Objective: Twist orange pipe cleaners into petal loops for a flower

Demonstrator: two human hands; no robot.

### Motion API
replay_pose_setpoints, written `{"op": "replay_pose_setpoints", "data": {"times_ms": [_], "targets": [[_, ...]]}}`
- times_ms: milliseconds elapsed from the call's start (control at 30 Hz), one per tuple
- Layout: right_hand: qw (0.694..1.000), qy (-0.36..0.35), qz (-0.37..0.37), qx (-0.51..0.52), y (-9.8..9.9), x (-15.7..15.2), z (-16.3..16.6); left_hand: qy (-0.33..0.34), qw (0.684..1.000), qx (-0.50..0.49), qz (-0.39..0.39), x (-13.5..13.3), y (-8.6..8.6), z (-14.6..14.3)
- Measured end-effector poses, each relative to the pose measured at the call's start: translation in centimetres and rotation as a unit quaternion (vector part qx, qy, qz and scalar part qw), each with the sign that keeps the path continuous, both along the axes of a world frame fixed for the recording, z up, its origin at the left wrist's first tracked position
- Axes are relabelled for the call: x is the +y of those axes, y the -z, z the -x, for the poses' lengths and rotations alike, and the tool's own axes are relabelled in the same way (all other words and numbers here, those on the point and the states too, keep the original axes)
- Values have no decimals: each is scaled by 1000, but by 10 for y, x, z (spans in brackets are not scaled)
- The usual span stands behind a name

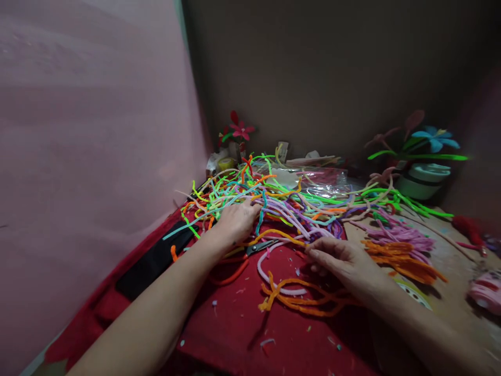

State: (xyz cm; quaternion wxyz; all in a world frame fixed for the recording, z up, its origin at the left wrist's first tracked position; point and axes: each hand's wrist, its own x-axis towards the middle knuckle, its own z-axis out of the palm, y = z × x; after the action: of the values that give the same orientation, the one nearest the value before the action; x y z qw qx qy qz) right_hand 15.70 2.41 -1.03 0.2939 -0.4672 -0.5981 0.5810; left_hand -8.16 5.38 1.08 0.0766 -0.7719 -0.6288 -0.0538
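Note:
Fuzzy pipe cleaners in many colours lie in a tangled pile point(282, 206) on a red cloth point(230, 324). My left hand point(240, 222) reaches into the pile's near side, fingers curled downward; what they hold, if anything, is hidden. With thumb and fingertips pinched, my right hand point(332, 256) grips the end of a yellow-orange pipe cleaner point(277, 232), which runs left toward my left wrist. Scissors point(260, 247) lie beneath it, between my hands. Below my right hand, joined or bundled orange pipe cleaners point(309, 312) rest on the cloth beside a curved pale pink one point(264, 271).
A black flat object point(152, 266) lies left by the pink wall. Pink point(410, 235) and orange bundles point(407, 261) lie at right, near a pink object point(487, 292). Behind stand red flowers point(241, 129), a plastic bag point(329, 181), and a blue flower point(436, 140) above a pale green container point(425, 180).

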Motion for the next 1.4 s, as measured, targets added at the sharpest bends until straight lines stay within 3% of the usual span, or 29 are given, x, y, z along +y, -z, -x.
{"op": "replay_pose_setpoints", "data": {"times_ms": [133, 400, 467, 533, 600, 767, 967, 1067, 1200, 1400], "targets": [[999, -22, -25, -6, 8, 0, -4, 10, 998, -54, -6, 6, 3, 1], [999, -25, -34, -26, 13, 3, -9, -19, 968, -250, -7, 7, -21, 14], [999, -26, -31, -32, 14, 3, -9, -45, 931, -363, 7, 8, -24, 17], [999, -27, -26, -35, 15, 3, -9, -70, 873, -482, 25, 8, -23, 18], [999, -30, -20, -34, 16, 3, -9, -81, 835, -543, 38, 9, -23, 18], [998, -24, -21, -48, 13, 2, -7, -76, 826, -557, 39, 10, -22, 18], [998, -30, -25, -53, 12, 2, -8, -76, 884, -461, -12, 8, -21, 14], [998, -22, -2, -50, 12, 1, -8, -63, 896, -437, -49, 3, -26, 12], [999, -25, 2, -38, 11, 1, -7, -63, 877, -470, -80, -9, -45, 13], [999, -23, 5, -30, 15, 0, -11, -60, 806, -570, -144, -17, -61, 30]]}}
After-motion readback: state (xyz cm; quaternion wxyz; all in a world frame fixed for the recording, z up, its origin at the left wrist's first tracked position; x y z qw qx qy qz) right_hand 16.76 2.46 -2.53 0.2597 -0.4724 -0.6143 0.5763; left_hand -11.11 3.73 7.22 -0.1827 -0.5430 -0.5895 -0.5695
